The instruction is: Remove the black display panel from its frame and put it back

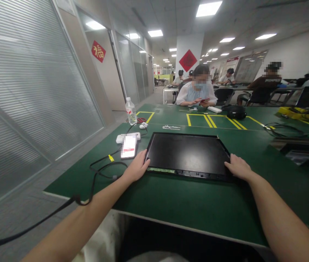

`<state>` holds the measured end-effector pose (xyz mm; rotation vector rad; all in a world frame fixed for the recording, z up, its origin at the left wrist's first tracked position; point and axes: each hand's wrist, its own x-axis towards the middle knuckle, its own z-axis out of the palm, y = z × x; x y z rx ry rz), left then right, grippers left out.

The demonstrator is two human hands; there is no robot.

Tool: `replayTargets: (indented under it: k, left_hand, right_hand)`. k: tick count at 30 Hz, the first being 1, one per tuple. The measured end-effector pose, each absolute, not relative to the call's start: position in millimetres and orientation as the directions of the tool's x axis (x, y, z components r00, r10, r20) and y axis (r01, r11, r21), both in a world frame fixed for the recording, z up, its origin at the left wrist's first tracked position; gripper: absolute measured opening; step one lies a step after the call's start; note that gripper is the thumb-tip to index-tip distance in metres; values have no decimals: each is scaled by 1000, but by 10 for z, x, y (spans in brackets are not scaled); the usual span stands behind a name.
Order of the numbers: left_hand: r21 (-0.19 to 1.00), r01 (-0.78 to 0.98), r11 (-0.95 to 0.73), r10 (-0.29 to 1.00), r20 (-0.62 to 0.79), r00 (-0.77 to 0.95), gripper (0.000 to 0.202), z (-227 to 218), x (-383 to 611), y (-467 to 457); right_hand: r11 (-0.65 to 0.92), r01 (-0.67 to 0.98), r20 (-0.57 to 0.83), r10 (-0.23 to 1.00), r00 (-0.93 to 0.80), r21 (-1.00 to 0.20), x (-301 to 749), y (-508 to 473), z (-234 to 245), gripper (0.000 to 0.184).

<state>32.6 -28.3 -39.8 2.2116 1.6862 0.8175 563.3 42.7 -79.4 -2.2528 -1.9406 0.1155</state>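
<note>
A black flat display panel (187, 151) lies on the green table, its dark screen facing up. Along its near edge runs a narrow green circuit strip (161, 170), set in the black frame. My left hand (137, 166) grips the panel's left side, thumb over the near left corner. On the opposite side, my right hand (238, 166) holds the right edge, its thumb on top of the frame. The fingers beneath the panel are partly hidden on both sides.
Left of the panel lie a lit phone (128, 147), a white power bank (120, 138) and a black cable (108, 163). A water bottle (131, 112) stands behind them. Across the green table (192, 203) sits a person (196, 91). More dark panels (302, 149) lie at right.
</note>
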Motion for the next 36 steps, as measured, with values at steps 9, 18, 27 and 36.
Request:
replayTargets:
  k: [9, 18, 27, 36]
  left_hand:
    - [456, 832, -317, 934, 303, 189, 66, -388, 380, -279]
    - [436, 843, -315, 937, 283, 204, 70, -379, 375, -232]
    - [481, 838, -258, 960, 227, 165, 62, -306, 385, -286]
    - [409, 895, -179, 984, 91, 155, 51, -98, 225, 204]
  right_hand:
    - [-168, 968, 99, 977, 189, -187, 5528, 391, -785, 78]
    - [-199, 959, 89, 971, 221, -203, 5531, 417, -765, 78]
    - [-211, 964, 29, 976, 218, -161, 5495, 341, -689, 81]
    - [-138, 968, 143, 975, 170, -211, 5671, 252, -919, 72]
